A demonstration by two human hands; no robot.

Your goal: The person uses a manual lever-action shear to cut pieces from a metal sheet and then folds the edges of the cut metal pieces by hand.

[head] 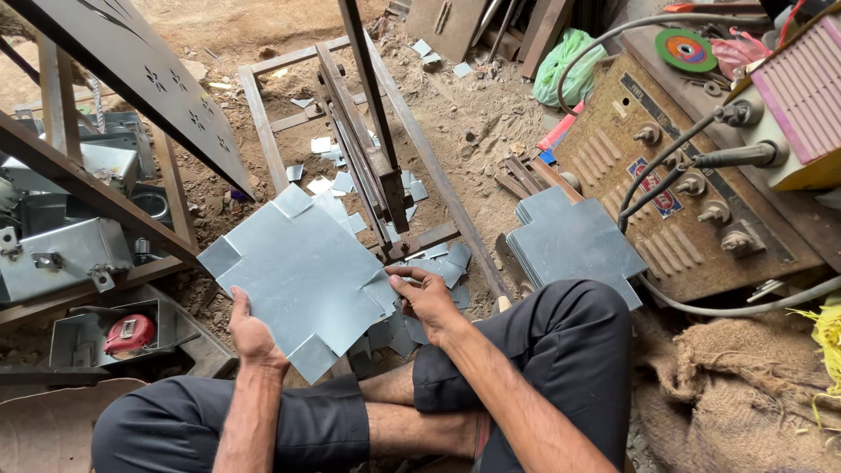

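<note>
sitting cross-legged on the dirt floor (464,114), you hold a cross-shaped metal sheet (302,280) above your lap. your left hand (254,333) is clamped on its lower left edge, your right hand (427,298) pinches its right tab. a stack of like sheets (574,241) lies beside your right knee, a shear frame (368,149) just ahead with offcuts (333,180) around it.

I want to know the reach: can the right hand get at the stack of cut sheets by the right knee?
Probably yes: the right hand would first release the metal sheet; the stack lies uncovered beside it.
</note>
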